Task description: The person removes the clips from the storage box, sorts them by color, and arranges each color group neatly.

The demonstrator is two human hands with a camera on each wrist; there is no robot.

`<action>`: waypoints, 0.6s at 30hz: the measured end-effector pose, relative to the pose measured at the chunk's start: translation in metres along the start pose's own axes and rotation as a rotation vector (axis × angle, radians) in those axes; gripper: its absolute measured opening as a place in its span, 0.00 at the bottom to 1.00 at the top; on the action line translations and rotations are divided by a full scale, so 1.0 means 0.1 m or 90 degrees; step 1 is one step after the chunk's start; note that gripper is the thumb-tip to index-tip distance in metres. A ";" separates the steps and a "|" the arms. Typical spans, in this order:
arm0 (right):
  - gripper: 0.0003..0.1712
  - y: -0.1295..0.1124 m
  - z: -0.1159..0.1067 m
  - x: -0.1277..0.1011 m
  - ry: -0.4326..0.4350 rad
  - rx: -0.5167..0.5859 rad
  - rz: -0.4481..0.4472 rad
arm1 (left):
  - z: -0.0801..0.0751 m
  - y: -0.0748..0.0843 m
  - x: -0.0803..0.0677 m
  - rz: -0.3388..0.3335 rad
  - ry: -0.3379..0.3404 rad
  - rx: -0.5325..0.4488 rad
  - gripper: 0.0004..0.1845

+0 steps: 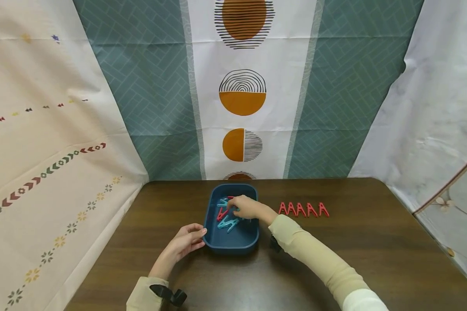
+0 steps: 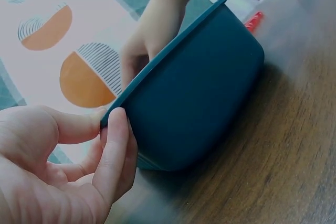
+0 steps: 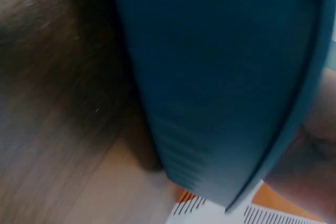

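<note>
A dark blue plastic tub (image 1: 233,249) stands on the table with several light-blue clothespins (image 1: 228,223) and red clothespins (image 1: 221,214) inside. My left hand (image 1: 187,239) pinches the tub's left rim; the left wrist view shows the thumb on the inner side and fingers against the outer wall. Over the right rim, my right hand (image 1: 246,206) reaches into the tub, its fingers pointing down among the clothespins. I cannot tell whether those fingers hold one. The tub's wall hides the fingertips in both wrist views.
Several red clothespins (image 1: 303,210) lie in a row to the right of the tub on the brown wooden table (image 1: 354,242). Patterned cloth (image 1: 241,108) hangs behind the table's far edge, and more cloth borders both sides.
</note>
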State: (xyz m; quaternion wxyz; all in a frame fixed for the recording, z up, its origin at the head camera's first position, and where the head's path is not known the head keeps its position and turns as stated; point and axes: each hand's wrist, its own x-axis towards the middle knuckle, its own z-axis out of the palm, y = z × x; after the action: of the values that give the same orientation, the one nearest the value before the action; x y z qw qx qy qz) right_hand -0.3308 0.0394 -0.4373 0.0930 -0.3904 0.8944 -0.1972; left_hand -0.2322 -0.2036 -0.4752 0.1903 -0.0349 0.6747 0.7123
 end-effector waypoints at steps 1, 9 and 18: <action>0.18 -0.01 0.02 0.04 -0.010 -0.005 0.007 | 0.00 0.00 0.00 0.000 -0.001 -0.001 0.11; 0.26 -0.05 0.19 0.24 -0.049 -0.105 0.041 | -0.03 -0.02 0.00 0.004 -0.005 0.006 0.11; 0.20 -0.03 0.26 0.28 -0.022 -0.175 0.041 | -0.02 -0.02 0.02 -0.002 -0.007 -0.008 0.10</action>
State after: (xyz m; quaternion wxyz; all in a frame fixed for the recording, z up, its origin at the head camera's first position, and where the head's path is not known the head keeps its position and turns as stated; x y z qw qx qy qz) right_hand -0.3395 0.0103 -0.4599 0.0605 -0.3738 0.9234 -0.0630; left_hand -0.2339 -0.2046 -0.4780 0.1947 -0.0329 0.6691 0.7165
